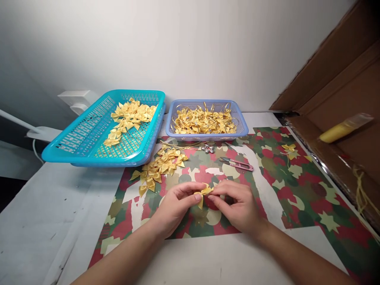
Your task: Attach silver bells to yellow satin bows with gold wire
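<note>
Between my two hands, above the patterned paper, is a yellow ribbon bow (202,198). My left hand (178,204) pinches it between thumb and fingers. My right hand (237,202) has its thumb and fingertips pressed together at the bow's right side; whether they grip the ribbon or something small there I cannot make out. A pile of yellow bows (162,166) lies just beyond my left hand. Past my right hand rests a pair of pink thread snips (237,163). Small silvery beads (208,148) and several gold cords (181,146) lie farther back.
A turquoise basket (59,150) with loose bows stands at the back left. Beside it a blue-violet basket (242,128) holds bows with gold cords. Cardboard (335,79) borders the right side, with a tube of yellow stuff (344,128) against it. One bow (288,148) lies at the right.
</note>
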### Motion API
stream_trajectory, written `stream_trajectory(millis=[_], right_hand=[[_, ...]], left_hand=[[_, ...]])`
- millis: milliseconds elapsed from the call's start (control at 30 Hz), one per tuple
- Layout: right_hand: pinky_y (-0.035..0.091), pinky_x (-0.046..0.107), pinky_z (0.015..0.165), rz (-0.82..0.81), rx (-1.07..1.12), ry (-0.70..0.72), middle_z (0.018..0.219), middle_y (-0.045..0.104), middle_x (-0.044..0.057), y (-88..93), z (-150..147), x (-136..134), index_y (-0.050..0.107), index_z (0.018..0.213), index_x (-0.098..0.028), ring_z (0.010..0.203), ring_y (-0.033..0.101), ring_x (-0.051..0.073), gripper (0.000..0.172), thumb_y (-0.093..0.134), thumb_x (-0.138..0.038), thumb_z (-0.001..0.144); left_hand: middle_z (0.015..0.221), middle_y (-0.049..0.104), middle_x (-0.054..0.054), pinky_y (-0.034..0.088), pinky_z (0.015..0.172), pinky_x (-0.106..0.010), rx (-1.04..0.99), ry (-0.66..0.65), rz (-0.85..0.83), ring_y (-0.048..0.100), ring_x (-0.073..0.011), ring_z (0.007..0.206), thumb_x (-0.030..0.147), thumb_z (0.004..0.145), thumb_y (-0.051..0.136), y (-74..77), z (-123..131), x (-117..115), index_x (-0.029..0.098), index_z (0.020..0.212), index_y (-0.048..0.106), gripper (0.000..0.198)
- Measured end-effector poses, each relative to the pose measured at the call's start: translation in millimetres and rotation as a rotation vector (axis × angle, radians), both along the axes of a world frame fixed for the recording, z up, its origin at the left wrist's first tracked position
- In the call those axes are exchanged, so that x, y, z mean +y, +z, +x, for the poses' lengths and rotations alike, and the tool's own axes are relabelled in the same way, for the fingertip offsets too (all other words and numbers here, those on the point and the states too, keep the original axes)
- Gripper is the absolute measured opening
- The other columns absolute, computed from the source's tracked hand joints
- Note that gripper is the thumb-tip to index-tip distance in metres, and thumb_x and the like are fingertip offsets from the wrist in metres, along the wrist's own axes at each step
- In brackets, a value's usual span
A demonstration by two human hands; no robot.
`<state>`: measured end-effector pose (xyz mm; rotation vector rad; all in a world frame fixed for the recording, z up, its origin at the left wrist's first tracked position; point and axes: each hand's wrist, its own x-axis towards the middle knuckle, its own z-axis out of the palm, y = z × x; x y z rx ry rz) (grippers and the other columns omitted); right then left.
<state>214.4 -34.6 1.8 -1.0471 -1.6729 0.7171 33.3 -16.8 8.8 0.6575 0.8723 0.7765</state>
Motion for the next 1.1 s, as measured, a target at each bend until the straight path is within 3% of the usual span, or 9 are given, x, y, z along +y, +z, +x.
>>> stream_trajectory(millis=[467, 1100], right_hand=[[0.049, 0.026, 0.056, 0.16, -0.105, 0.031, 0.067, 0.067, 0.003, 1.8, -1.5, -1.7, 0.07, 0.083, -0.019, 0.061, 0.061, 0.013, 0.019, 0.059, -0.004, 0.082], [0.048, 0.027, 0.057, 0.143, -0.14, 0.015, 0.068, 0.068, 0.003, 2.6, -0.5, -2.4, 0.07, 0.082, -0.018, 0.06, 0.061, 0.014, 0.022, 0.055, -0.003, 0.081]], left_hand=[[0.09, 0.077, -0.004, 0.05, 0.077, -0.02, -0.267, -0.064, -0.134, 0.068, -0.0119, 0.081, 0.015, 0.069, 0.082, -1.3, -0.1, -1.4, 0.017, 0.095, 0.076, 0.027], [0.089, 0.077, -0.006, 0.05, 0.075, -0.022, -0.252, -0.066, -0.164, 0.069, -0.0137, 0.079, 0.015, 0.068, 0.082, 2.0, 2.0, -2.2, 0.017, 0.094, 0.076, 0.026]])
